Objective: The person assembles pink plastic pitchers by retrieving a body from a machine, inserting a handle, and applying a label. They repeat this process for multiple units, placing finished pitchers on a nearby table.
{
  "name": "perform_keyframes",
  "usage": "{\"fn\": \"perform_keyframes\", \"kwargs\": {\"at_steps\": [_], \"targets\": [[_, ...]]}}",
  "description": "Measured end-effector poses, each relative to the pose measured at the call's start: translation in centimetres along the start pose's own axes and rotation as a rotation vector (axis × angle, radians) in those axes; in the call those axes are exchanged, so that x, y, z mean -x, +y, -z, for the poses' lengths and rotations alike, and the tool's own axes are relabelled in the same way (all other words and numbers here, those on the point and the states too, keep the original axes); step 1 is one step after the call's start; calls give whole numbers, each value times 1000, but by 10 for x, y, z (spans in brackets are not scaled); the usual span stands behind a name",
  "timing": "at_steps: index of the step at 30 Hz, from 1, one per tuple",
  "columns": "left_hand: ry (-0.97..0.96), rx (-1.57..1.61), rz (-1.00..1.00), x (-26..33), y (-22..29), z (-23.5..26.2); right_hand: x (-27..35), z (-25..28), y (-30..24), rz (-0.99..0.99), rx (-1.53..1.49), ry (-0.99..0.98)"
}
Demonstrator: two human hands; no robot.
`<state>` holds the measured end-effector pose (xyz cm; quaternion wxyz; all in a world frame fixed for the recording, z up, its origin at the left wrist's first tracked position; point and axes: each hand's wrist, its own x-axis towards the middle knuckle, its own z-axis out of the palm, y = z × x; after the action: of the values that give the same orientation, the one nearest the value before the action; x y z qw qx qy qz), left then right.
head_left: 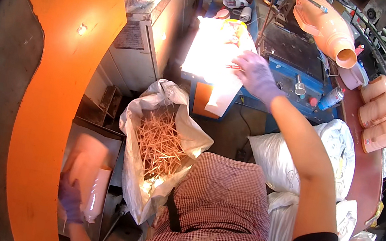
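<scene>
At lower left, the fingers of our gloved left hand [70, 200] clamp a smooth peach plastic cylinder [87, 155], its edges blurred. Glare bleaches the tabletop [204, 46] under our gloved right hand [257, 75]; we cannot tell whether its bent fingers stand apart.

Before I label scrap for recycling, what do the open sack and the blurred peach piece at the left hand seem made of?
Open sack: probably woven plastic, dull white, judging by its stiff creases. Blurred peach piece: likely plastic, by its even colour; the blur leaves its finish uncertain.
</scene>
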<state>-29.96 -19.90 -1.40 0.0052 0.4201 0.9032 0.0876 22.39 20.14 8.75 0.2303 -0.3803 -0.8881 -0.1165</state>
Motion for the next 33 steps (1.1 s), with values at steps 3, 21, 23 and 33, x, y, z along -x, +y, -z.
{"fn": "perform_keyframes", "kwargs": {"at_steps": [3, 21, 23, 33], "targets": [[62, 316, -302, 32, 79, 25, -27, -24, -9, -147, 117, -149], [-334, 524, -1004, 95, 302, -10, -16, -42, -5, -239, -121, 1], [-313, 526, -989, 98, 304, -11, -21, -45, -4, -282, -157, -57], [-251, 479, -913, 108, 308, -16, -11, -48, -9, -414, -412, 77]]}}
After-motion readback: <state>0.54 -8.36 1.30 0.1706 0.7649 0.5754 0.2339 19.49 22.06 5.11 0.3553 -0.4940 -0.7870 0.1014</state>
